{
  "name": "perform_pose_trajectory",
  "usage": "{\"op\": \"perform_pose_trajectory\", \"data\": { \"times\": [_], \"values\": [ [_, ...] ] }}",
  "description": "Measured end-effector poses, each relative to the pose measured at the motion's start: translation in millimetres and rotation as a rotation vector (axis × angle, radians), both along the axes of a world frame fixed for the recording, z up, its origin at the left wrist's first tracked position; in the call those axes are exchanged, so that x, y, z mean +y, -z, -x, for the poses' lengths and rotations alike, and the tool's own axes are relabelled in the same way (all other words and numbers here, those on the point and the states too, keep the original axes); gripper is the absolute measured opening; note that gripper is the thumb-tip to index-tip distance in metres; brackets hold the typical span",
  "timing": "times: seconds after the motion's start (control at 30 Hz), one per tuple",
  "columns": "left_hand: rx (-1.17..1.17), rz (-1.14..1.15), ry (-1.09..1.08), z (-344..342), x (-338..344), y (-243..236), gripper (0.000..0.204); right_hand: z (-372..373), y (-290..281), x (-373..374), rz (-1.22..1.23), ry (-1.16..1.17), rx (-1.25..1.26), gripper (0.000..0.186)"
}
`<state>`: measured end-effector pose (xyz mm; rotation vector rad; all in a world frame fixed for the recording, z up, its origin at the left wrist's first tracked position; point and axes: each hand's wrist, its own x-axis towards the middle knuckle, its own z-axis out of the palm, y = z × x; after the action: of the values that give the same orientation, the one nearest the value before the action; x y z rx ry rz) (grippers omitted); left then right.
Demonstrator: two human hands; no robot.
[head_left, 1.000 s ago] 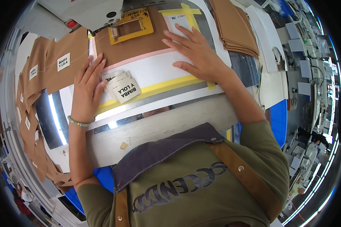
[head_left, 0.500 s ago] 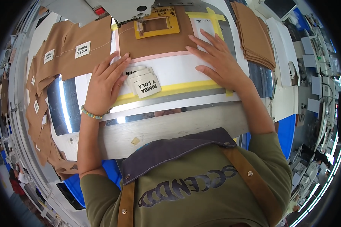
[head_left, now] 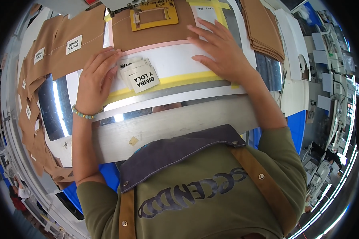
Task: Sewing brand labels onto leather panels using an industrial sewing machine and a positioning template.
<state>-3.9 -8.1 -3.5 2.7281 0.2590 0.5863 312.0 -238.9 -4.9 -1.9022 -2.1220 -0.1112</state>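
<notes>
My left hand (head_left: 96, 79) lies palm down with its fingers stretched out. Its fingertips rest at the near left corner of a brown fabric panel (head_left: 185, 30), beside a pink strip (head_left: 155, 46). Just right of that hand is a small pile of white printed labels (head_left: 143, 79) on a white sheet (head_left: 173, 59). My right hand (head_left: 223, 53) is spread over the panel's right edge, fingertips on or just above the fabric, holding nothing. On the panel sits a yellow frame (head_left: 172, 18) with a rectangular opening, close to the sewing machine's head (head_left: 117, 3).
A long brown strip of fabric (head_left: 52, 34) with white labels attached and a thread across it trails down the left side. Folded brown panels (head_left: 263, 32) are stacked at the right. Yellow tape (head_left: 175, 78) borders the sheet, and a grey metal edge (head_left: 187, 115) runs nearest me.
The whole scene has shifted up and left in the picture. My left hand has slid slightly left, away from the labels; my right hand keeps its place against the panel.
</notes>
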Motion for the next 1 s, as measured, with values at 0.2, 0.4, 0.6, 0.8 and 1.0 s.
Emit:
{"op": "perform_pose_trajectory", "data": {
  "times": [0.2,0.4,0.6,0.8,1.0],
  "values": [
    [-0.069,0.034,-0.013,-1.4,-1.7,-4.3,0.045,69.2,-15.4,26.6,-0.268,-0.377,-0.055,0.030],
    [-0.034,0.061,-0.026,5.9,-2.8,-17.0,0.043,94.1,-11.3,43.9,-0.287,-0.524,-0.288,0.020],
    [-0.007,0.097,-0.019,6.1,0.8,-28.6,0.038,77.5,-18.9,54.9,-0.528,-0.391,-0.091,0.006],
    [0.019,0.096,0.081,-6.4,-6.1,-32.3,0.037,84.5,-3.3,51.6,-0.434,-0.456,-0.226,0.008],
    [0.090,0.032,0.078,-5.4,-22.0,-22.5,0.049,78.8,-0.9,49.9,-0.264,-0.441,-0.108,0.024]
  ]
}}
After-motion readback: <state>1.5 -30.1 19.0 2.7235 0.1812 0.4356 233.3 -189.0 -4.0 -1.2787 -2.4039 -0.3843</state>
